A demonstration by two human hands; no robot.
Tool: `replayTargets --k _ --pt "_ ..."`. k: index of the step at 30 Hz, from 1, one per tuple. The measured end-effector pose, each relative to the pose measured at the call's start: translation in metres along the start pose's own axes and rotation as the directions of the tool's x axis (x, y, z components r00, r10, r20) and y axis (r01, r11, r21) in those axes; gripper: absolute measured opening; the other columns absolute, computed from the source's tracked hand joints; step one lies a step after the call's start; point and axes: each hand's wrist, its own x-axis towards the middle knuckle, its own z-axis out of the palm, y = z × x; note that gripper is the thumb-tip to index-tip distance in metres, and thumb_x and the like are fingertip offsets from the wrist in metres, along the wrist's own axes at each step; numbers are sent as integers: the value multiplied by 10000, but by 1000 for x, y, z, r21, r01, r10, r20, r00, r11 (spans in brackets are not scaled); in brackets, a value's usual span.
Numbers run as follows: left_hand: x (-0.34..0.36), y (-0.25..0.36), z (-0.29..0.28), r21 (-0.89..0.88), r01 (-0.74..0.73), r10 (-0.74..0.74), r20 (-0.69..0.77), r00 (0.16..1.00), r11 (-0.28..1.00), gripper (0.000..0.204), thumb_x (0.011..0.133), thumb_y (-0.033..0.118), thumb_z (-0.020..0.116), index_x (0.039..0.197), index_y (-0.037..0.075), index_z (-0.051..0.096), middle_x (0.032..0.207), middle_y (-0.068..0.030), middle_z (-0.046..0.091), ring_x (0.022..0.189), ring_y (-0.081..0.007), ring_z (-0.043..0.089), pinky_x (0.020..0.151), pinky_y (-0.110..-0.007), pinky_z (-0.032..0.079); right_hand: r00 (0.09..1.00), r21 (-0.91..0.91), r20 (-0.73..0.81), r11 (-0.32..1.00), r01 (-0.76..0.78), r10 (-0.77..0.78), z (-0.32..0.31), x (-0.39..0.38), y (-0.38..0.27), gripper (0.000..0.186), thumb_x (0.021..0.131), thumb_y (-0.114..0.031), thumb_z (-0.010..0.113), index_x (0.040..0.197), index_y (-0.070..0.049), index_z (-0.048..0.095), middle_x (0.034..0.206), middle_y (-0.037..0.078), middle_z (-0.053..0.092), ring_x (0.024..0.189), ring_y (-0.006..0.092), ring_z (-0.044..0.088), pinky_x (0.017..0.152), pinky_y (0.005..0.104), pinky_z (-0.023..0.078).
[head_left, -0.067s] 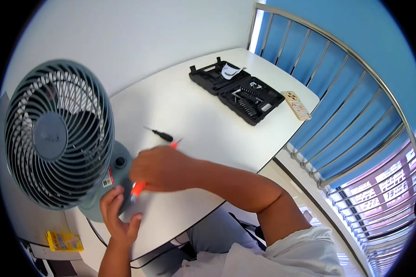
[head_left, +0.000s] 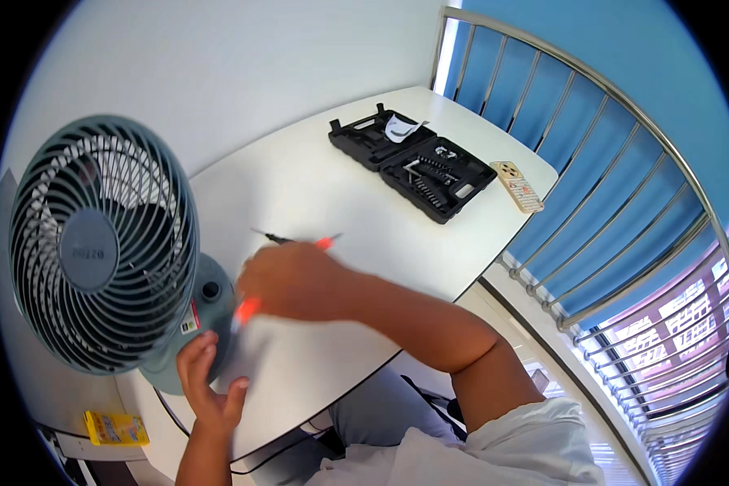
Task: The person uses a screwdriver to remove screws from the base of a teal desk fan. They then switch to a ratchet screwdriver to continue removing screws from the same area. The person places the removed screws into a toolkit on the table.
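Note:
My right hand (head_left: pixel 292 279) is closed around a slim orange tool (head_left: pixel 248 309). A pale end of it sticks out below the fist, and a thin grey tip shows past the wrist; its exact kind I cannot tell. My left hand (head_left: pixel 211 381) is beside the base (head_left: pixel 219 279) of a grey-green desk fan (head_left: pixel 89 247), thumb and fingers apart. Whether its fingertips touch the base I cannot tell. Behind my right hand lies a black screwdriver (head_left: pixel 274 237), its handle partly covered by the hand.
An open black tool case (head_left: pixel 441 178) with bits and sockets lies on the white table (head_left: pixel 332 194). A phone in a patterned case (head_left: pixel 517 186) is at the right edge. A yellow packet (head_left: pixel 116 428) sits at lower left, near a black cable (head_left: pixel 170 411). Metal railings (head_left: pixel 616 97) stand beyond.
My right hand has moved slightly up and to the right with the orange tool, now covering part of the black screwdriver. My left hand stays almost in place.

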Motion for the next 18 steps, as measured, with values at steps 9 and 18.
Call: replayTargets --k 9,18 --pt "7 -6 -2 -4 156 -155 102 983 988 368 848 305 629 1045 -3 585 1143 -207 541 1029 -334 531 881 -422 437 656 -509 -176 502 -699 734 -79 -66 197 194 772 -236 615 887 -84 649 844 110 651 840 305 630 715 422 502" --pt "-3 -14 -18 139 167 -183 116 976 976 385 911 347 544 1062 -7 557 1141 -196 543 1028 -326 529 891 -423 427 373 -365 -330 247 -897 867 -118 -82 220 196 793 -178 612 969 -122 679 1002 116 665 976 301 627 803 423 507"
